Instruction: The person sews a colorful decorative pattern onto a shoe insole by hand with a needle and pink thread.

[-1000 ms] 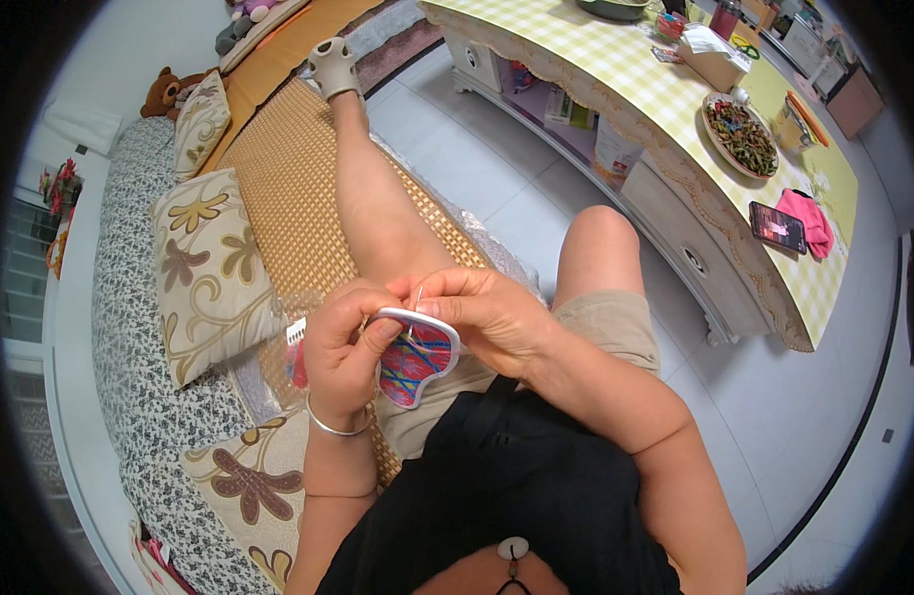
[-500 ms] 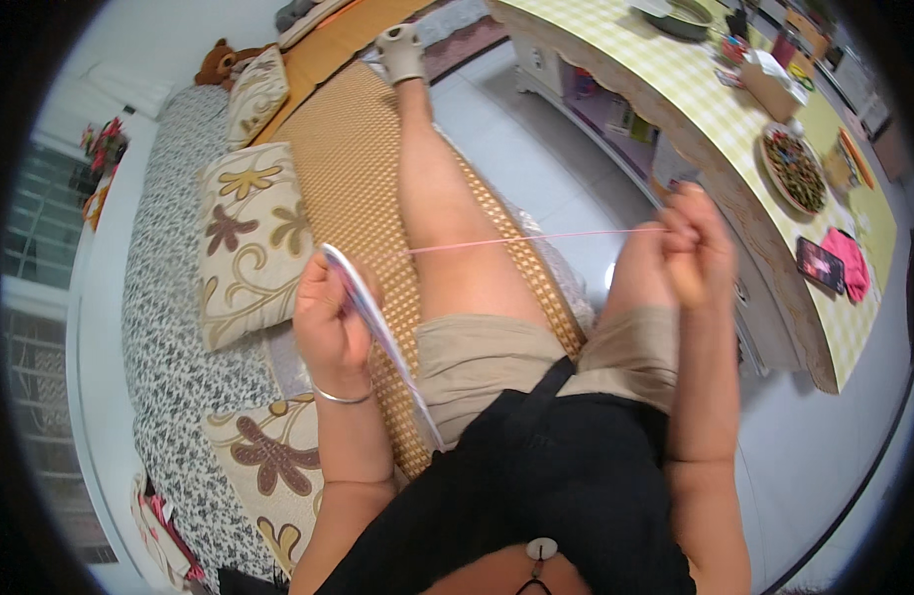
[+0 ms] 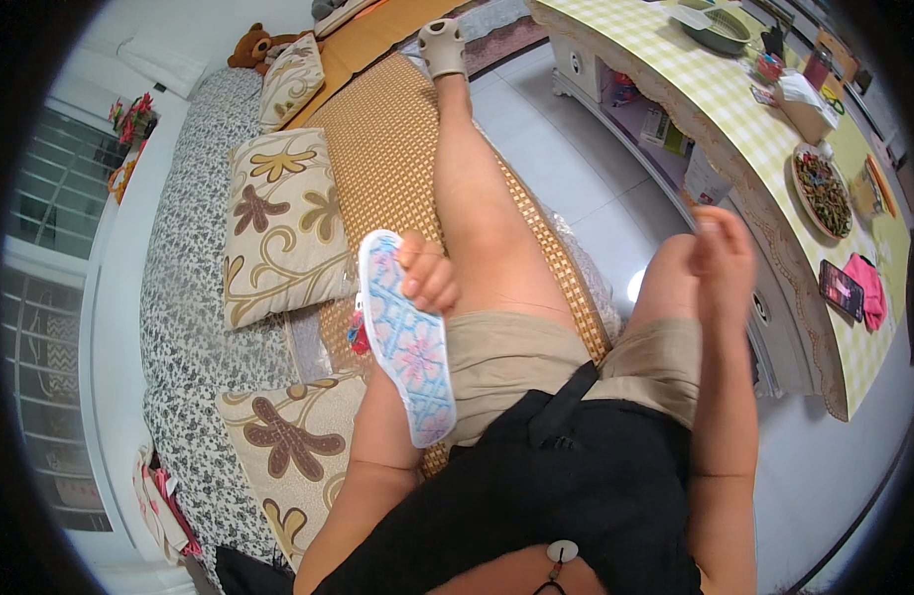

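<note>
An embroidered insole, white-edged with a blue and pink stitched pattern, is upright over my left thigh, its patterned side showing. My left hand grips its upper right edge, fingers curled over the front. Red and blue bits show beside the insole's left edge; I cannot make out what they are. My right hand is raised above my right knee, well apart from the insole. Its fingers are drawn together and partly blurred. Whatever they pinch is too small to see.
A woven mat covers the seat under my outstretched left leg. Patterned cushions lie left. At right, a checked-cloth table carries a dish of food, a phone, a pink cloth and a tissue box.
The insole has turned from nearly edge-on to show its patterned face. The pink thread that was stretched between it and my right hand no longer shows clearly. The whole view has shifted slightly.
</note>
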`<state>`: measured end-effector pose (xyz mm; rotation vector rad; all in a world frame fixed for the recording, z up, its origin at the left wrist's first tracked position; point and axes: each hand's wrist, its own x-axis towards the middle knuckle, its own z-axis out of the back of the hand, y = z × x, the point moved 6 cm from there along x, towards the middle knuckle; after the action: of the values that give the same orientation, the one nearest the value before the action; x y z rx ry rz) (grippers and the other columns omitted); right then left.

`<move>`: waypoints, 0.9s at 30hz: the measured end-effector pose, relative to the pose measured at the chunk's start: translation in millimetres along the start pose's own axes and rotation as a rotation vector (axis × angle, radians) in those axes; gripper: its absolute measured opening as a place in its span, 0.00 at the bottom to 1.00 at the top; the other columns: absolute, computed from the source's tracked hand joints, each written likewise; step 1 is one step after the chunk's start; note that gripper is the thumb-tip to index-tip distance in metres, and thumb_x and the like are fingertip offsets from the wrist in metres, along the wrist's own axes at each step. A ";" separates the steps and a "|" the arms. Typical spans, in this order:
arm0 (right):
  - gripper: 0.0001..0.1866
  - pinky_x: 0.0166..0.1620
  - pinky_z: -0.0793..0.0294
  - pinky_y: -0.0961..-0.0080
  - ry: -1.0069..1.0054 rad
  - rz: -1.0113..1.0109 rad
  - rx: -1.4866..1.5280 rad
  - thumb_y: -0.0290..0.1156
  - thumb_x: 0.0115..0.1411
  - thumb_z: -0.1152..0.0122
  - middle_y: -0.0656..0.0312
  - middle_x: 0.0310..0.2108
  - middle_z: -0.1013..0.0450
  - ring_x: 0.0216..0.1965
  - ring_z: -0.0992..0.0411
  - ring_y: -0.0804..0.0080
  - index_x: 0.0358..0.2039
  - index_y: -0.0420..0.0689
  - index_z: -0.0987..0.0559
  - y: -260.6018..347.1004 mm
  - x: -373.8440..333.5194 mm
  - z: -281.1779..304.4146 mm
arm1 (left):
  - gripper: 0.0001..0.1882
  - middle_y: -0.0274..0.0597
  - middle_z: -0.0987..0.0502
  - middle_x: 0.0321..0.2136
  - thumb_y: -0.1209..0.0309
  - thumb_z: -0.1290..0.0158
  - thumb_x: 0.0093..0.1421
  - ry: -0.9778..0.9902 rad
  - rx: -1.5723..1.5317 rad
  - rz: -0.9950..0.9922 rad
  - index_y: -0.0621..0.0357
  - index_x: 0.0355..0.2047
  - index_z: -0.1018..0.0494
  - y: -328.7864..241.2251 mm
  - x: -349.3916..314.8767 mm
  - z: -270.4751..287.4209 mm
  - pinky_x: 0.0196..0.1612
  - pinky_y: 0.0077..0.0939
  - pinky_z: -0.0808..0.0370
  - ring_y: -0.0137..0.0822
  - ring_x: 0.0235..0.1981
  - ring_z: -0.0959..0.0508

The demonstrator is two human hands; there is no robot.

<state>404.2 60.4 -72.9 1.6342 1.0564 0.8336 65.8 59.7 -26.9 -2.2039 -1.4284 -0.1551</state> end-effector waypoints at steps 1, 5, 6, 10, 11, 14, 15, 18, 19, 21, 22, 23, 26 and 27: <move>0.06 0.25 0.38 0.86 0.109 -0.023 -0.097 0.26 0.60 0.45 0.71 0.23 0.33 0.21 0.39 0.86 0.38 0.43 0.22 11.1 -18.7 -38.7 | 0.06 0.34 0.33 0.18 0.72 0.56 0.64 0.028 -0.045 0.039 0.57 0.29 0.34 15.4 4.2 -3.8 0.20 0.21 0.37 0.28 0.16 0.35; 0.05 0.30 0.30 0.84 0.472 0.393 -0.254 0.16 0.55 0.44 0.62 0.27 0.26 0.26 0.29 0.79 0.33 0.36 0.23 50.5 -73.0 -133.7 | 0.09 0.36 0.30 0.18 0.69 0.60 0.65 -0.040 -0.130 0.089 0.57 0.30 0.33 49.9 7.3 -11.4 0.17 0.25 0.39 0.31 0.15 0.33; 0.06 0.27 0.31 0.82 0.500 0.570 -0.229 0.16 0.53 0.42 0.59 0.26 0.26 0.24 0.29 0.77 0.33 0.37 0.22 65.9 -81.2 -145.1 | 0.09 0.36 0.31 0.17 0.69 0.59 0.65 -0.027 -0.148 0.098 0.56 0.30 0.33 53.0 5.4 -12.1 0.17 0.24 0.40 0.31 0.15 0.34; 0.08 0.26 0.29 0.75 0.514 0.734 -0.174 0.18 0.51 0.40 0.58 0.25 0.24 0.22 0.27 0.66 0.33 0.39 0.21 74.4 -92.4 -164.7 | 0.09 0.36 0.31 0.17 0.67 0.58 0.65 0.020 -0.214 0.135 0.56 0.30 0.34 60.1 3.1 -9.7 0.18 0.24 0.40 0.31 0.14 0.35; 0.08 0.27 0.28 0.73 0.508 0.735 -0.167 0.18 0.50 0.39 0.58 0.24 0.24 0.23 0.26 0.64 0.33 0.40 0.21 70.8 -92.9 -167.0 | 0.09 0.36 0.31 0.17 0.67 0.58 0.65 0.022 -0.221 0.142 0.57 0.30 0.34 61.2 1.9 -10.0 0.18 0.24 0.40 0.31 0.14 0.35; 0.08 0.29 0.27 0.72 0.518 0.759 -0.155 0.19 0.51 0.39 0.57 0.25 0.24 0.24 0.25 0.63 0.33 0.40 0.21 65.6 -92.6 -170.3 | 0.09 0.37 0.30 0.17 0.67 0.57 0.64 0.020 -0.240 0.154 0.57 0.30 0.33 64.0 1.4 -10.3 0.18 0.23 0.39 0.31 0.15 0.35; 0.08 0.29 0.26 0.72 0.518 0.750 -0.161 0.19 0.51 0.39 0.57 0.25 0.24 0.25 0.24 0.63 0.33 0.40 0.21 65.2 -92.6 -170.5 | 0.08 0.37 0.30 0.17 0.67 0.57 0.64 0.021 -0.245 0.154 0.57 0.31 0.33 64.0 1.0 -11.5 0.18 0.23 0.39 0.31 0.15 0.35; 0.07 0.30 0.26 0.72 0.529 0.731 -0.179 0.18 0.51 0.40 0.57 0.24 0.24 0.25 0.24 0.63 0.32 0.40 0.21 66.3 -92.9 -170.8 | 0.08 0.37 0.30 0.18 0.66 0.56 0.64 0.014 -0.252 0.164 0.57 0.31 0.33 64.6 -0.1 -11.5 0.19 0.23 0.39 0.31 0.15 0.35; 0.07 0.30 0.26 0.72 0.539 0.729 -0.185 0.18 0.51 0.40 0.57 0.24 0.24 0.25 0.24 0.63 0.32 0.40 0.21 67.0 -93.2 -171.3 | 0.08 0.37 0.30 0.18 0.66 0.56 0.64 0.012 -0.253 0.169 0.58 0.31 0.33 65.7 -1.0 -12.7 0.19 0.23 0.39 0.31 0.15 0.35; 0.07 0.29 0.26 0.72 0.549 0.726 -0.195 0.18 0.51 0.40 0.57 0.24 0.24 0.25 0.24 0.63 0.32 0.40 0.21 68.1 -93.7 -171.7 | 0.08 0.37 0.30 0.18 0.66 0.55 0.63 0.011 -0.246 0.168 0.58 0.32 0.33 64.9 -1.5 -14.6 0.19 0.22 0.38 0.32 0.15 0.34; 0.07 0.29 0.26 0.72 0.549 0.725 -0.199 0.18 0.51 0.41 0.57 0.24 0.25 0.25 0.24 0.63 0.31 0.40 0.22 68.6 -94.0 -171.7 | 0.08 0.37 0.30 0.18 0.66 0.55 0.63 0.011 -0.245 0.171 0.58 0.32 0.33 65.3 -1.9 -15.3 0.20 0.22 0.38 0.32 0.15 0.34; 0.06 0.29 0.26 0.72 0.549 0.723 -0.202 0.18 0.51 0.41 0.57 0.24 0.25 0.25 0.24 0.63 0.31 0.40 0.22 68.6 -94.2 -171.6 | 0.08 0.37 0.30 0.18 0.66 0.55 0.63 0.007 -0.245 0.174 0.58 0.32 0.33 65.8 -2.4 -15.2 0.20 0.22 0.38 0.32 0.15 0.34; 0.06 0.29 0.26 0.73 0.551 0.722 -0.219 0.18 0.51 0.41 0.57 0.24 0.25 0.25 0.25 0.63 0.31 0.40 0.22 67.0 -94.1 -171.3 | 0.09 0.38 0.30 0.18 0.66 0.54 0.63 -0.003 -0.240 0.178 0.58 0.33 0.33 67.0 -2.9 -15.0 0.20 0.22 0.38 0.32 0.16 0.34; 0.06 0.29 0.26 0.73 0.551 0.722 -0.221 0.18 0.51 0.41 0.57 0.23 0.25 0.25 0.25 0.63 0.31 0.40 0.22 67.2 -94.1 -171.2 | 0.09 0.38 0.30 0.19 0.66 0.54 0.63 -0.006 -0.240 0.180 0.59 0.33 0.32 67.5 -2.8 -14.5 0.20 0.22 0.37 0.32 0.16 0.34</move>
<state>232.5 26.0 36.7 1.6364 0.6665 1.8876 126.5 28.9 -38.9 -2.5164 -1.2622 -0.2697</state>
